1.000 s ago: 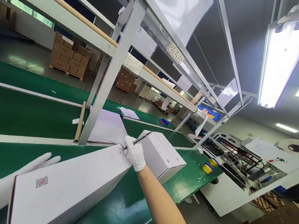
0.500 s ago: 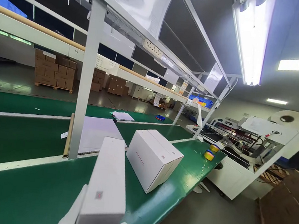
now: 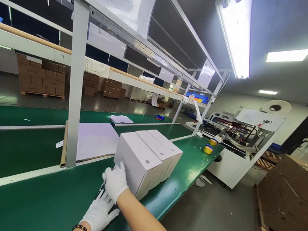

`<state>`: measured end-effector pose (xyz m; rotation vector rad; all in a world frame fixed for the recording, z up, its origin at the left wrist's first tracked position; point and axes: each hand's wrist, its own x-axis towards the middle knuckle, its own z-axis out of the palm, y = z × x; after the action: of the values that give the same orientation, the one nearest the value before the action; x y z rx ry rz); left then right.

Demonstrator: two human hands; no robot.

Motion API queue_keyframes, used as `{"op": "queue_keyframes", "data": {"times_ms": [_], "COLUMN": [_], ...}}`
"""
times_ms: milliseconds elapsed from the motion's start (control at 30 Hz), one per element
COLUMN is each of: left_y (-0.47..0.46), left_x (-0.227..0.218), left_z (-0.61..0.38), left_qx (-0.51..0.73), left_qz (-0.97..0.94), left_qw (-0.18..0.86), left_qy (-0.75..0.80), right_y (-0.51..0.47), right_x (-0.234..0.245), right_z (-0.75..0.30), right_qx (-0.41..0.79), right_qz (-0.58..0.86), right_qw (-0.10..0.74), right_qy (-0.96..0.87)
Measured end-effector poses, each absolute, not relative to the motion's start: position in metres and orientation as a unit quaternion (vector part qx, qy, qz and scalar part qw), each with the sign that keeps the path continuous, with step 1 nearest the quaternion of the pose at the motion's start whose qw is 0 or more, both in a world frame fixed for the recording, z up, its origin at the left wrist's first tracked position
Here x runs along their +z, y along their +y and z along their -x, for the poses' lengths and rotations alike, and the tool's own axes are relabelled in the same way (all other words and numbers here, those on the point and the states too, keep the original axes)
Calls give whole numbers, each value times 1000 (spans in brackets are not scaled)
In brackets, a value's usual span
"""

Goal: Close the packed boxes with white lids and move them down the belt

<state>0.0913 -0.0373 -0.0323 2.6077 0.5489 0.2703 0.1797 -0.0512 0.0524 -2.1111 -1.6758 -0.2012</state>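
Observation:
Three white boxes stand pressed side by side on the green bench (image 3: pixel 35 205): a near box (image 3: pixel 135 152), a middle box (image 3: pixel 156 145) and a far box (image 3: pixel 164 141), each with a small printed square on top. My right hand (image 3: pixel 116 182), in a white glove, is beside the near box's left face, its fingers curled on a dark, thin object (image 3: pixel 100 190) whose kind I cannot make out. Just below it, my gloved left hand (image 3: pixel 99 213) has its thumb spread and fingers stretched toward the same object, partly hidden; a beaded bracelet circles the wrist.
A white sheet stack (image 3: pixel 95 140) lies behind the upright metal post (image 3: pixel 75 84), beside a brown tube (image 3: pixel 65 146). Yellow tape rolls (image 3: pixel 208 149) sit at the bench's far right. Brown cartons (image 3: pixel 294 198) stand on the floor at right. A machine (image 3: pixel 233 154) is beyond.
The box my hands were carrying now stands against the other two, released. Both hands have come together at its left side, around a dark, thin object. The view has turned right.

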Motion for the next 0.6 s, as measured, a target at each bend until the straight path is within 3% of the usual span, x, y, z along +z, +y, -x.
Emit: {"op": "queue_keyframes", "data": {"times_ms": [100,167,433,533,600], "left_y": [-35,-30,-17,-20,-20], "left_x": [-13,-3,3,5,5], "left_z": [-64,-51,-35,-39,-42], "left_qx": [-6,-37,-22,-14,3], "left_qz": [-954,-948,-919,-921,-921], "left_qw": [182,172,208,215,222], "left_qy": [239,263,334,324,319], "right_y": [-42,-41,-60,-73,-79], "right_x": [54,51,48,54,60], "right_z": [-203,-212,-277,-327,-356], "right_qx": [-108,-111,-150,-166,-179], "right_qz": [803,803,788,792,798], "right_qw": [31,3,68,131,222], "right_qy": [-585,-585,-593,-573,-532]}}
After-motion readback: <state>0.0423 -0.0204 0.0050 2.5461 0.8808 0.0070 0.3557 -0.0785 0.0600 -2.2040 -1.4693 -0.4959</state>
